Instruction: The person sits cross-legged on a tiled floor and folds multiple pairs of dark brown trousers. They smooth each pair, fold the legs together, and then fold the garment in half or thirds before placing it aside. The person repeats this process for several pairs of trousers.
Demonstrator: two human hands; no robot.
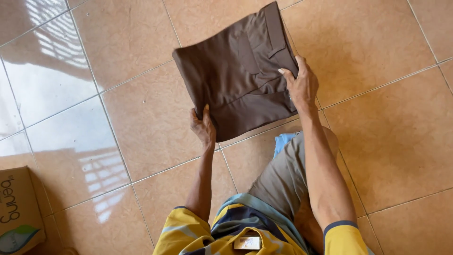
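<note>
A folded pair of brown trousers [236, 71] lies flat on the tiled floor [141, 118] in front of me, its waistband and a back pocket facing up at the far right. My left hand [203, 127] grips the near left edge of the folded cloth, thumb on top. My right hand [299, 85] presses on the near right corner, fingers spread over the fabric. I sit on the floor in a yellow shirt, with my bent knee in khaki trousers [288, 174] just below the folded pair.
A cardboard box [16, 212] stands at the lower left edge. Glossy beige tiles with window reflections stretch to the left and right. A bit of light blue cloth [283, 140] shows by my knee.
</note>
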